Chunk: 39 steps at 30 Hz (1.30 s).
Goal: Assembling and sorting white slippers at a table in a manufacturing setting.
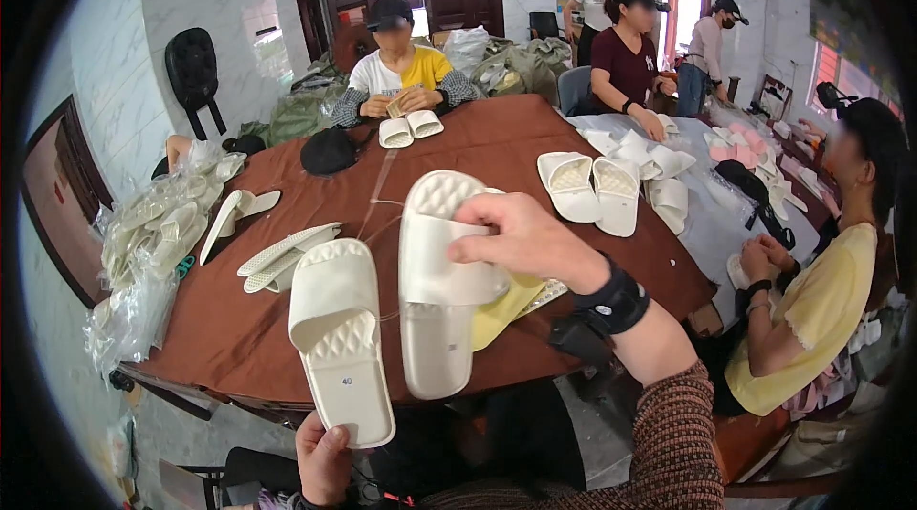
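Note:
My left hand [326, 460] pinches the heel end of a white quilted slide slipper [334, 295], thumb on top, with the toe pointing away from me. My right hand [535, 241] reaches across from the right and grips the strap of a second white slipper [435, 348], its fingers at the strap's edge. The two slippers are held side by side over the table's near edge. Partly hidden behind the second one are a yellow sheet [506, 311] and a slipper with a dotted sole [546, 294].
More white slippers [287, 257] lie left on the brown-covered table [239, 348]. Plastic-bagged slippers [158, 223] heap at the left edge. A slipper pair [590, 190] sits to the right, a black cap [328, 153] farther back. Other people sit around the table, handling slippers.

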Tool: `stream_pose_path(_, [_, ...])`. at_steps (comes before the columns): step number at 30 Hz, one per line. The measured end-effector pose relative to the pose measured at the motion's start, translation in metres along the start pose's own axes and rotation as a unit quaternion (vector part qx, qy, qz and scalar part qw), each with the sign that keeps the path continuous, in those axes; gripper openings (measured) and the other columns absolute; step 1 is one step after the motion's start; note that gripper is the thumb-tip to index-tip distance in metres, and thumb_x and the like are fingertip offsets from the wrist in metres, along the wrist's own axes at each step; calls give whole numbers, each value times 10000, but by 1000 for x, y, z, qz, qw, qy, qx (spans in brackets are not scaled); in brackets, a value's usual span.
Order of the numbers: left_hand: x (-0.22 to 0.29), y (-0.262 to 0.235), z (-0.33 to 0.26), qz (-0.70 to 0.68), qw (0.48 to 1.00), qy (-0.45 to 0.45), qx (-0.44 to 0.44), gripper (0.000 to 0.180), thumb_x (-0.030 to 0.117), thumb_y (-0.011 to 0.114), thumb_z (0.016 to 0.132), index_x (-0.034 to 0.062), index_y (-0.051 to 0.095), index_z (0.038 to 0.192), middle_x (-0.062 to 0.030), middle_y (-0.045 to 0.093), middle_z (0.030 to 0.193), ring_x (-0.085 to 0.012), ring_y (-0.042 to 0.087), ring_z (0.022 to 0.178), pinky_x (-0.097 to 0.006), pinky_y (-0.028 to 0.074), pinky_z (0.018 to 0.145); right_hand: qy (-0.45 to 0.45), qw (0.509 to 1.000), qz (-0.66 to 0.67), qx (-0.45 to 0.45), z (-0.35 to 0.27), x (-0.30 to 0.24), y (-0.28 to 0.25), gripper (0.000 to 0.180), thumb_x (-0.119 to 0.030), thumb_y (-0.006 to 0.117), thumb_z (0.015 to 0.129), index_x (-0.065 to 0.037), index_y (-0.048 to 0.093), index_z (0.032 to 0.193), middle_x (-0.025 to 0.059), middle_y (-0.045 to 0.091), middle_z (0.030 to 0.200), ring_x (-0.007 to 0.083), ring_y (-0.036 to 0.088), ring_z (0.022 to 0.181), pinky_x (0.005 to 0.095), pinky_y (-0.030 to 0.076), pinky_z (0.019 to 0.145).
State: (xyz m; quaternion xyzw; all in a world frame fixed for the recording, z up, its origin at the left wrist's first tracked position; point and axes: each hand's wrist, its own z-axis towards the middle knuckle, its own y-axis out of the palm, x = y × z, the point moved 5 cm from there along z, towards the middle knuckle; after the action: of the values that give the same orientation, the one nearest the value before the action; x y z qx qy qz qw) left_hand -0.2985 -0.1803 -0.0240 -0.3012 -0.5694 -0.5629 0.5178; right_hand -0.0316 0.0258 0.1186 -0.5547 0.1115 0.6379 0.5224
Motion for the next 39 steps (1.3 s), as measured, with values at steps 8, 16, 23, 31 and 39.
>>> stream_pose_path(8, [4, 50, 0, -23, 990, -83, -109, 339, 168, 673, 881, -58, 615, 1127, -128, 684, 982, -192, 659, 857, -329, 534, 802, 62, 989, -46, 125, -74, -14, -58, 231, -190, 757, 775, -8, 662, 879, 12, 620, 737, 72, 542, 668, 253, 445, 604])
stream_pose_path(16, [-19, 101, -6, 69, 952, -165, -247, 293, 189, 573, 984, -33, 593, 1175, -64, 663, 948, -132, 615, 858, -286, 511, 796, 3, 964, -47, 263, -133, -58, -86, 206, -111, 779, 747, -20, 652, 882, -18, 630, 778, 49, 550, 692, 220, 449, 624])
stream_pose_path(23, [-26, 94, -7, 184, 939, -148, -251, 282, 166, 551, 993, -28, 545, 1197, -75, 656, 887, -137, 632, 828, -280, 523, 785, 32, 921, -187, 340, -151, -61, -125, 196, -120, 749, 767, 4, 647, 879, 26, 655, 757, 79, 589, 695, 249, 472, 619])
stream_pose_path(31, [-14, 12, -10, 312, 925, -171, -134, 220, 122, 551, 972, -41, 603, 1110, -55, 664, 831, -108, 625, 794, -256, 508, 749, -21, 841, -237, 486, -144, 12, -213, 252, -197, 709, 785, 23, 641, 886, 112, 665, 755, 171, 612, 691, 321, 478, 659])
stream_pose_path(39, [-53, -141, -31, 382, 894, -233, -33, 223, 128, 555, 939, -76, 632, 983, -87, 666, 748, -136, 649, 687, -273, 526, 614, 84, 777, -415, 466, -145, 83, -236, 319, -232, 693, 813, 43, 635, 963, 241, 666, 912, 409, 629, 870, 431, 484, 780])
